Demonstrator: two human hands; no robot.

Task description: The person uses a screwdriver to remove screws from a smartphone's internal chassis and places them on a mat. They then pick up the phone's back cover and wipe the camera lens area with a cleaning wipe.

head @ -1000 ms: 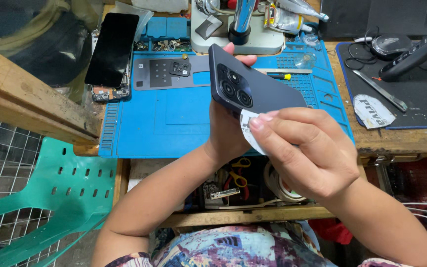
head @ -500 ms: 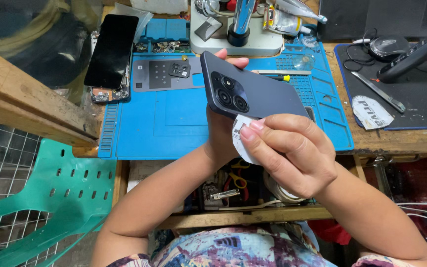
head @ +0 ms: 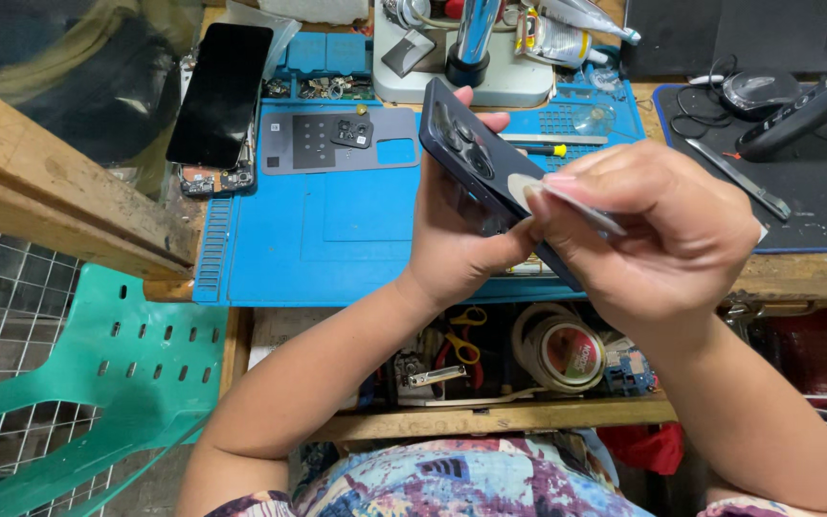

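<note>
— Two hands, both busy over the edge of the bench. What does the left hand have?

— Its fingers are closed around a dark phone, held tilted above the blue mat, back side up with the camera lenses showing.

— And the right hand?

— Its fingers pinch a thin white pick whose tip touches the lower edge of the phone.

— What lies on the mat?

— A grey plate with small parts sits near the far side. Another phone, screen dark, lies to the left of it, partly off the mat. A small screwdriver rests just behind the held phone.

— Anything lower down?

— Yellow scissors and a roll of tape sit on the shelf under the bench. A green chair stands at the left.
</note>
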